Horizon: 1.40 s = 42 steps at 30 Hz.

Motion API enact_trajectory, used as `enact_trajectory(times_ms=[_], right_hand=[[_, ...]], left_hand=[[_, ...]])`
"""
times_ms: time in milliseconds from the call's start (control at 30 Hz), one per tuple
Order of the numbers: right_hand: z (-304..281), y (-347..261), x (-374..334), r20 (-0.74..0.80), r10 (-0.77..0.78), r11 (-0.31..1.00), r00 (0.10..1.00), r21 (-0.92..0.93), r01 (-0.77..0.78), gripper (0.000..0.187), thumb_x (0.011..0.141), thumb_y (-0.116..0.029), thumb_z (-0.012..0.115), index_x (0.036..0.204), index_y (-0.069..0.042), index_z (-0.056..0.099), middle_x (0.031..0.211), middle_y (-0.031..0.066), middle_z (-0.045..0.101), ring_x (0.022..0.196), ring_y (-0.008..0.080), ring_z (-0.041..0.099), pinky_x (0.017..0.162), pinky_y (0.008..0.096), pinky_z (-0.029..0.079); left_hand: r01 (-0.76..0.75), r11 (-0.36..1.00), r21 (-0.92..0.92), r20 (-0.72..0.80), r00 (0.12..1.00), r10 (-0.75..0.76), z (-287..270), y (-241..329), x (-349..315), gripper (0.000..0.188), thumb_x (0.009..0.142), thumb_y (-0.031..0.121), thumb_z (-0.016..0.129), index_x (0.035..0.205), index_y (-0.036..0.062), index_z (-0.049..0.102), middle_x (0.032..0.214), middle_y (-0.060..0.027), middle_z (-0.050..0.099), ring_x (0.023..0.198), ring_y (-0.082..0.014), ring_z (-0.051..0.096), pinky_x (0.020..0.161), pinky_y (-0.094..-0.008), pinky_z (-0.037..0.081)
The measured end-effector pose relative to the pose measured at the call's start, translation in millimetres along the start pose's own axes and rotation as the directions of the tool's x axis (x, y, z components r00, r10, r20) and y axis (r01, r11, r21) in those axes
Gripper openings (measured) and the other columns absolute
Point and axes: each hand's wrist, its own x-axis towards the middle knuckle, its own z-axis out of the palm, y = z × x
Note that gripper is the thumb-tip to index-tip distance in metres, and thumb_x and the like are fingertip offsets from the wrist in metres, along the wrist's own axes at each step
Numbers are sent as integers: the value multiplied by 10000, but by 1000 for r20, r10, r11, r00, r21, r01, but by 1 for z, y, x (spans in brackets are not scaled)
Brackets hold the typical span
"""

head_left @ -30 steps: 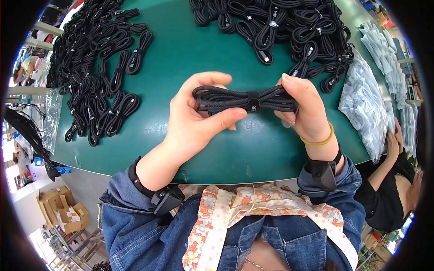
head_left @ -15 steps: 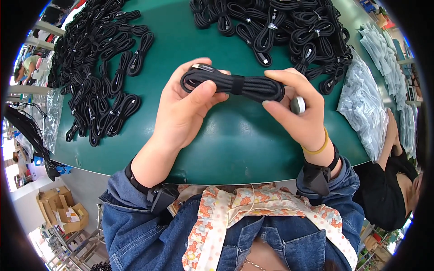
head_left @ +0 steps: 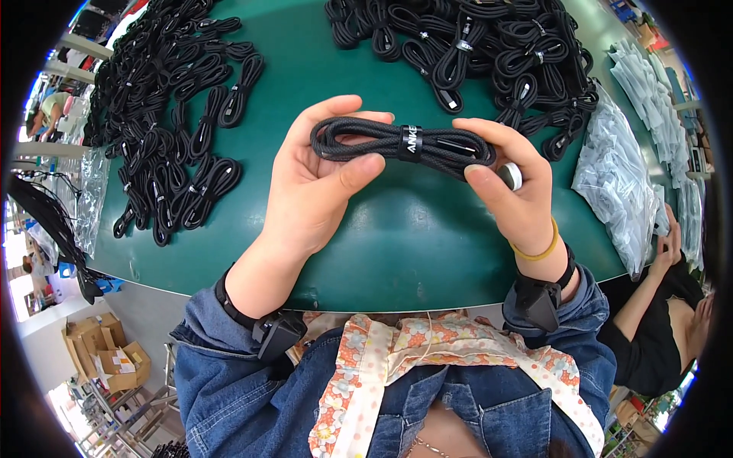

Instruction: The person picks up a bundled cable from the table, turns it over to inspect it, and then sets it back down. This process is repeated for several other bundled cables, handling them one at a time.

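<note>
A coiled black braided cable (head_left: 359, 137) is stretched between my two hands above the green table. A black strap (head_left: 411, 143) with white lettering binds its middle, and a connector end lies along the coil toward the right. My left hand (head_left: 317, 172) pinches the left loop between thumb and fingers. At the other end, my right hand (head_left: 513, 183) has thumb and fingertips closed on the right loop. A small round white-and-dark object (head_left: 510, 176) sits within the curl of my right hand; what keeps it there is hidden.
Coiled black cables heap at the left (head_left: 156, 137) and at the far right (head_left: 504, 46) of the green table (head_left: 397, 259). A clear bag of pale packets (head_left: 615, 183) lies at the right edge, near a person's hand (head_left: 669, 240). Cardboard boxes (head_left: 107, 351) stand lower left.
The cable has turned over in my hands, so the strap's lettered side and the connector now face up. The person's hand at the right has moved beside the bag.
</note>
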Motion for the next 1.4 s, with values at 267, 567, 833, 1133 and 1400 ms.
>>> enact_trajectory(times_ms=[267, 567, 833, 1133, 1400], right_hand=[[6, 2, 0, -89, -71, 997, 993, -12, 70, 256, 757, -69, 603, 995, 8, 551, 728, 0, 555, 505, 6, 368, 455, 157, 298], [-5, -4, -1, -34, 255, 929, 966, 286, -235, 151, 784, -89, 573, 906, 1, 575, 680, -4, 546, 550, 14, 448, 473, 149, 345], [-5, -3, 3, 235, 242, 957, 941, 103, -272, 144, 796, -104, 505, 855, 9, 574, 662, 6, 542, 525, 36, 442, 412, 153, 302], [-25, -10, 10, -92, 387, 903, 917, 239, -357, 164, 817, -137, 465, 856, -22, 576, 748, 29, 536, 496, 49, 378, 479, 183, 315], [-43, -1, 19, -464, 197, 699, 864, 684, 208, 294, 840, -297, 396, 777, -32, 506, 550, 45, 417, 430, 92, 319, 434, 227, 275]], left_hand=[[46, 999, 15, -45, 998, -45, 1, 0, -1, 435, 724, -90, 557, 1125, -14, 406, 1030, -171, 537, 957, -191, 531, 865, -292, 419], [98, 983, 156, 15, 995, -102, -1, 0, -4, 431, 713, -51, 602, 1109, -16, 434, 940, -124, 577, 873, -168, 563, 814, -264, 444], [-96, 708, 700, 330, 922, -202, -21, 48, 7, 530, 607, 25, 703, 1081, 11, 466, 1027, -100, 514, 907, -169, 522, 779, -308, 426], [328, -303, 895, -345, 938, -3, -92, 81, -10, 437, 620, 68, 614, 1025, 120, 460, 992, -73, 473, 945, -285, 484, 774, -383, 398], [423, -467, 777, -482, 876, -9, -71, 78, -4, 431, 612, 28, 595, 1010, 120, 457, 985, -51, 486, 982, -254, 454, 764, -413, 371]])
